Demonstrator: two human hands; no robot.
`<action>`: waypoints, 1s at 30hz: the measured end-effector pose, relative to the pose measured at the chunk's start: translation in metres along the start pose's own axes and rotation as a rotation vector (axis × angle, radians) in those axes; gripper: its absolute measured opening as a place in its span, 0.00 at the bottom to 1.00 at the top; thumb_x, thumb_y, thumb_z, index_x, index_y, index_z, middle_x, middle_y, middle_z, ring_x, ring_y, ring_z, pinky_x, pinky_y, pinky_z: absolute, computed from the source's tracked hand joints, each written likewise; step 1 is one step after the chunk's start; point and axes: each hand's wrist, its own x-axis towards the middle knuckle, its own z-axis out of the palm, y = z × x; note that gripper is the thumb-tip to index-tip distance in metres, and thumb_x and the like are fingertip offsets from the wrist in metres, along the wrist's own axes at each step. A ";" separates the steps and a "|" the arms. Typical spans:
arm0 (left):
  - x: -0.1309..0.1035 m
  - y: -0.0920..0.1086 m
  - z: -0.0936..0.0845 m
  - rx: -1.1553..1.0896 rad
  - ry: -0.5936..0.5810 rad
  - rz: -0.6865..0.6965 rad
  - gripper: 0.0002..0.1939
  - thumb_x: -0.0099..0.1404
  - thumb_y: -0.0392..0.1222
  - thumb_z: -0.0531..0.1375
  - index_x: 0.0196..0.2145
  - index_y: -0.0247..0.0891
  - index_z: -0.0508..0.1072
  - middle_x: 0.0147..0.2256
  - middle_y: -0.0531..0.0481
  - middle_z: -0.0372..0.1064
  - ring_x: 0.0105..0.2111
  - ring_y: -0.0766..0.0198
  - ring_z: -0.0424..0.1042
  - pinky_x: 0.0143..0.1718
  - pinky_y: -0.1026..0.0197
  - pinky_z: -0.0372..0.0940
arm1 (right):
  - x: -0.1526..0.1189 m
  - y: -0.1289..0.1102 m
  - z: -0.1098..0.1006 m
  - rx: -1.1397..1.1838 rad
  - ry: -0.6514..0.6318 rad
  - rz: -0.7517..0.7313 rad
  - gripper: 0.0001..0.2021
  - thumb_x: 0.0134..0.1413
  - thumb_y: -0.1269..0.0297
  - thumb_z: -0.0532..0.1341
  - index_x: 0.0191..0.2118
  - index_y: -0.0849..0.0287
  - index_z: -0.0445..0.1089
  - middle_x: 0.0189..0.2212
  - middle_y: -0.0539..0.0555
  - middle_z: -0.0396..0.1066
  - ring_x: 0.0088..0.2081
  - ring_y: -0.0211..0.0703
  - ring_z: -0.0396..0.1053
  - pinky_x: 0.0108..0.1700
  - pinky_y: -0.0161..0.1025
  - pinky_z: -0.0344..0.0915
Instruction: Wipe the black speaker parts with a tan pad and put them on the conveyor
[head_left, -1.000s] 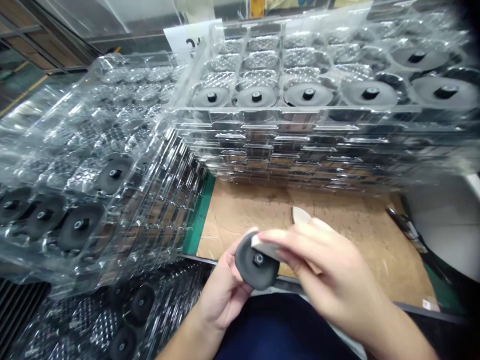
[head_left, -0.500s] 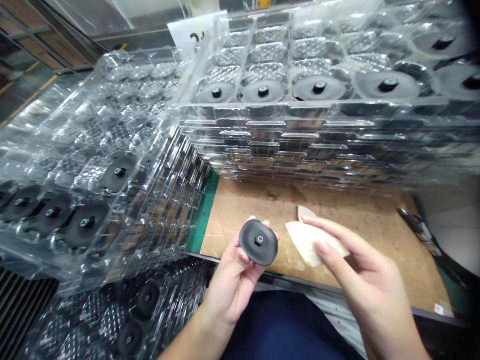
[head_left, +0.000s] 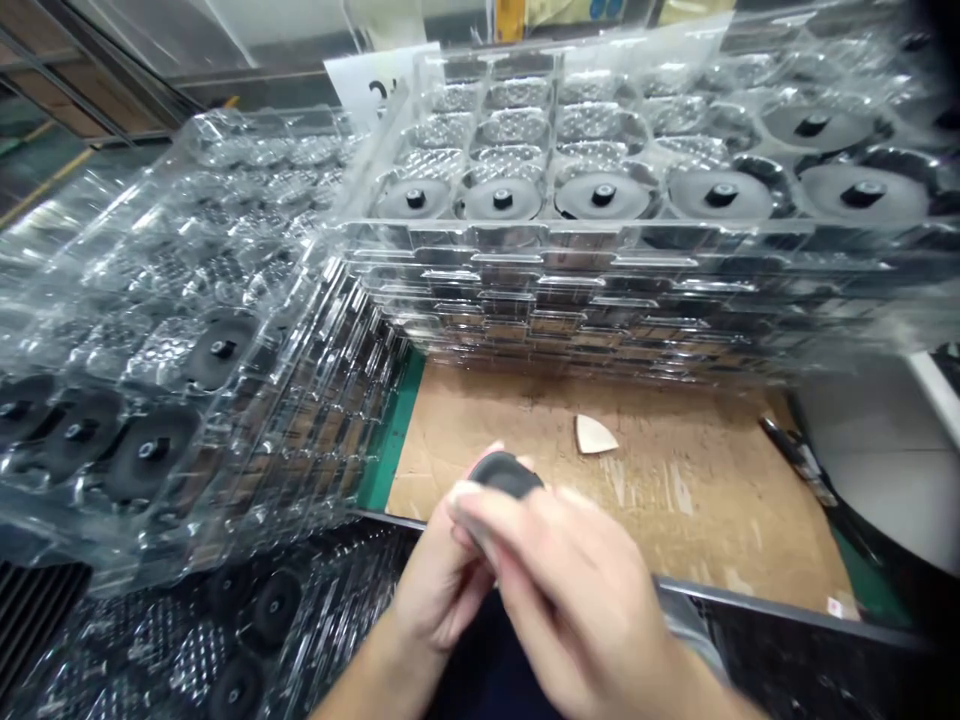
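My left hand (head_left: 435,575) is closed around a black oval part (head_left: 506,474), whose far edge shows above the fingers. Across the part lies my right hand (head_left: 570,570), its thumb and forefinger pinched together at the near left side. A small edge of pale material shows at those fingertips; most of the white cloth is hidden by the hand, which is partly blurred. Beyond the hands, a small cream-coloured pointed piece (head_left: 595,435) lies on the brown cardboard (head_left: 675,500).
Stacked clear plastic trays (head_left: 540,235) with black parts stand behind the cardboard. Another tray stack (head_left: 150,330) stands at the left, with more trays (head_left: 180,650) below it. A black-handled tool (head_left: 799,460) lies at the cardboard's right end.
My right hand has moved left, from beside the black part to over it, carrying the white cloth. The small cream piece is now fully uncovered. The view has shifted slightly.
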 end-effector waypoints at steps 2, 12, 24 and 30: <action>-0.001 0.005 -0.002 0.000 -0.003 0.015 0.21 0.48 0.36 0.67 0.42 0.47 0.72 0.43 0.52 0.72 0.42 0.58 0.71 0.44 0.62 0.66 | -0.013 0.003 -0.008 0.057 -0.098 0.023 0.15 0.54 0.74 0.53 0.48 0.60 0.65 0.31 0.51 0.71 0.29 0.37 0.67 0.34 0.35 0.65; -0.007 -0.002 0.000 -0.068 -0.069 0.037 0.23 0.50 0.34 0.66 0.45 0.45 0.71 0.43 0.50 0.72 0.43 0.60 0.71 0.46 0.62 0.64 | -0.041 0.077 0.019 0.055 0.018 0.507 0.13 0.56 0.64 0.54 0.46 0.54 0.68 0.42 0.53 0.70 0.43 0.42 0.69 0.44 0.37 0.67; -0.016 -0.001 0.000 -0.036 -0.314 0.069 0.25 0.55 0.51 0.60 0.50 0.43 0.66 0.50 0.46 0.66 0.47 0.48 0.68 0.48 0.51 0.64 | -0.055 0.051 0.002 0.038 0.189 0.362 0.15 0.57 0.67 0.52 0.51 0.55 0.61 0.44 0.55 0.65 0.40 0.40 0.65 0.41 0.38 0.64; -0.015 -0.013 0.008 0.039 -0.318 0.091 0.20 0.59 0.43 0.59 0.50 0.45 0.67 0.50 0.48 0.67 0.49 0.57 0.67 0.50 0.58 0.62 | -0.046 0.008 0.014 -0.188 0.188 -0.162 0.27 0.58 0.53 0.50 0.58 0.63 0.54 0.53 0.60 0.62 0.57 0.56 0.53 0.57 0.54 0.47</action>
